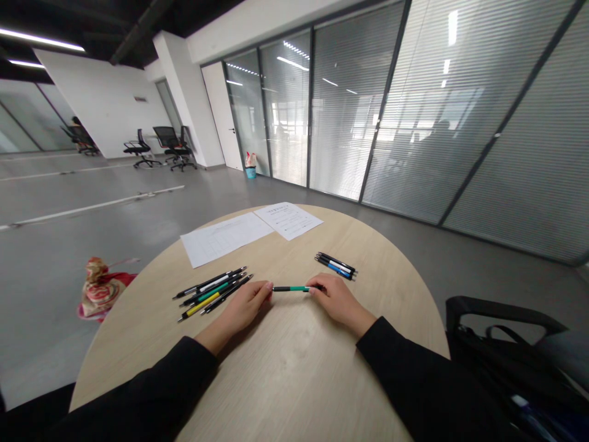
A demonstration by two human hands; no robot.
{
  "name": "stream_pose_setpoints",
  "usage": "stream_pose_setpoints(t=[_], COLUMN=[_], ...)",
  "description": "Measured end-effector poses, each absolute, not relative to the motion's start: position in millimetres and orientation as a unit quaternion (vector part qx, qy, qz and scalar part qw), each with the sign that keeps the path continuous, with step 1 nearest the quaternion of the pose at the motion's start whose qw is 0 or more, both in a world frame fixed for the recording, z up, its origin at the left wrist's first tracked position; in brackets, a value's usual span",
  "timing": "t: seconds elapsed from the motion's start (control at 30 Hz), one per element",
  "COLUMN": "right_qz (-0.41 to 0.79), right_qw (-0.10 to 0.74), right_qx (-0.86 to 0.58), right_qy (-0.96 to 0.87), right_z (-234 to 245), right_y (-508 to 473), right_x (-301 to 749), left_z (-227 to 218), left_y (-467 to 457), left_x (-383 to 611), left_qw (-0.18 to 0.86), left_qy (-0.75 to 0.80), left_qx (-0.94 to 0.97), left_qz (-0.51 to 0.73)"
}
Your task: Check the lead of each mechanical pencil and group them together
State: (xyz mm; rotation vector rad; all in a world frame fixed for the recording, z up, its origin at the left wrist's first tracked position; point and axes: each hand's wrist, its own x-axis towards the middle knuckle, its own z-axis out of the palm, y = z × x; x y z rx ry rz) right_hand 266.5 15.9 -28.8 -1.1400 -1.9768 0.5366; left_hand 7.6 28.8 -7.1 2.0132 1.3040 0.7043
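A green and black pen [291, 288] lies level just above the round wooden table [285, 368], held at both ends. My left hand [245, 307] pinches its left tip with closed fingers. My right hand [335, 299] grips its right end. Left of my left hand lies a loose row of several pens [212, 291], among them a yellow, a green and a white one. A smaller bunch of pens [336, 266] with blue and white barrels lies just beyond my right hand.
Two printed paper sheets [225, 237] [289, 219] lie at the table's far edge. A black chair with a bag [501, 356] stands at the right. A red patterned cloth bundle [99, 288] sits on the floor at left. Office chairs [172, 147] stand far back.
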Motion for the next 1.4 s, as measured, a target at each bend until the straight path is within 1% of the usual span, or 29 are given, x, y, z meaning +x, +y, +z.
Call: stream_pose_setpoints(t=[0.27,0.43,0.63,0.8,1.0,1.4], right_qz=[0.208,0.2,0.201,0.207,0.213,0.218], right_qw=[0.386,0.379,0.377,0.38,0.374,0.359], right_qx=[-0.455,-0.46,-0.456,-0.451,-0.453,-0.465], right_qy=[-0.775,-0.778,-0.78,-0.781,-0.781,-0.779], right_z=[-27,-27,-27,-25,-28,-29], right_y=[15,16,16,15,16,16], right_x=[267,268,269,268,268,268], left_z=[-7,-12,-11,-7,-5,-16], left_y=[29,29,29,29,29,32], left_x=[6,4,5,8,8,3], left_qw=[0.325,0.319,0.321,0.336,0.321,0.335], left_qy=[0.476,0.452,0.469,0.494,0.492,0.449], left_qx=[0.771,0.779,0.765,0.751,0.766,0.772], left_qz=[0.27,0.294,0.304,0.282,0.261,0.3])
